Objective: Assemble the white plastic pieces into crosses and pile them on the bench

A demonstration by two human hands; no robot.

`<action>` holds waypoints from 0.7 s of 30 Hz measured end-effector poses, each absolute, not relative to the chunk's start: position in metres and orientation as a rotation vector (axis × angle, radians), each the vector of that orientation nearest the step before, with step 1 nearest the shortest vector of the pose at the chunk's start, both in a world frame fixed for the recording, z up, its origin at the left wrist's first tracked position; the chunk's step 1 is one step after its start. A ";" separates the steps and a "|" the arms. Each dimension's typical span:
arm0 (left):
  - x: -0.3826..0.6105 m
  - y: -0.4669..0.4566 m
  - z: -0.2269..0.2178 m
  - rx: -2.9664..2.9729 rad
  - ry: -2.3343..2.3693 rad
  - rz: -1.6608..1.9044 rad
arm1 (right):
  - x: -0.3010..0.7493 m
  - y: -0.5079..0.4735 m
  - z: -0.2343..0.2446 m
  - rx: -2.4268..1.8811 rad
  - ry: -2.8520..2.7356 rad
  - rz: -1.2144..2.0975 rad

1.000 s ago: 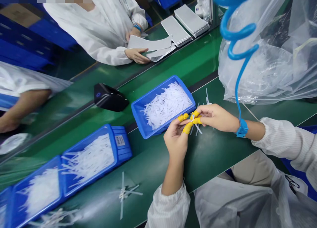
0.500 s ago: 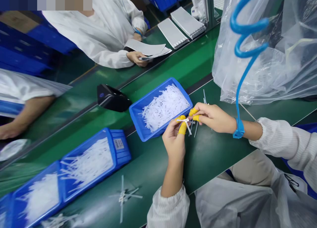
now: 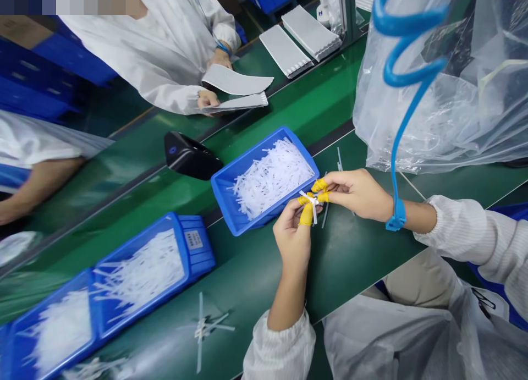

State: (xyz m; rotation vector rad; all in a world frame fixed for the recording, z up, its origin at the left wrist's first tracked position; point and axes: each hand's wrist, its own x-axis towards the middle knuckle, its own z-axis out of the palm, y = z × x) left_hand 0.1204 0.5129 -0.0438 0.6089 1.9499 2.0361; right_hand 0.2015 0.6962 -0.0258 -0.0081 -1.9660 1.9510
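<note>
My left hand [image 3: 293, 231], with yellow finger cots on its fingertips, pinches a small white part with thin strips [image 3: 315, 210] sticking out of it. From the other side, my right hand [image 3: 358, 194], also in yellow finger cots, closes its fingertips on the same part. Its exact kind is too small to make out. Just beyond the hands stands a blue bin [image 3: 226, 196] holding many short white strips [image 3: 272, 176]. A few loose strips [image 3: 339, 159] lie on the green table behind my fingers. A blue wrist strap [image 3: 396, 216] with a coiled cord circles my right wrist.
More blue bins [image 3: 187, 259] of white strips stand at the left, near a cross-shaped bundle of strips [image 3: 202, 330]. A black stand [image 3: 192, 155] sits past them. The blue coiled cord [image 3: 412, 75] hangs before plastic bags [image 3: 437, 121]. Across, a person [image 3: 165, 55] handles grey-white panels [image 3: 239, 83].
The white part has turned between my fingertips, and my right fingers have come in closer to my left ones. The co-worker across has drawn the held panels apart.
</note>
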 end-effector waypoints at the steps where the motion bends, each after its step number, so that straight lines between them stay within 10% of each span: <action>1: 0.121 0.513 -0.044 0.597 1.939 2.038 | 0.202 0.696 -0.025 -0.025 -1.978 1.964; 21: 0.126 0.517 -0.040 0.386 1.702 2.105 | 0.203 0.697 -0.018 -0.097 -2.183 1.807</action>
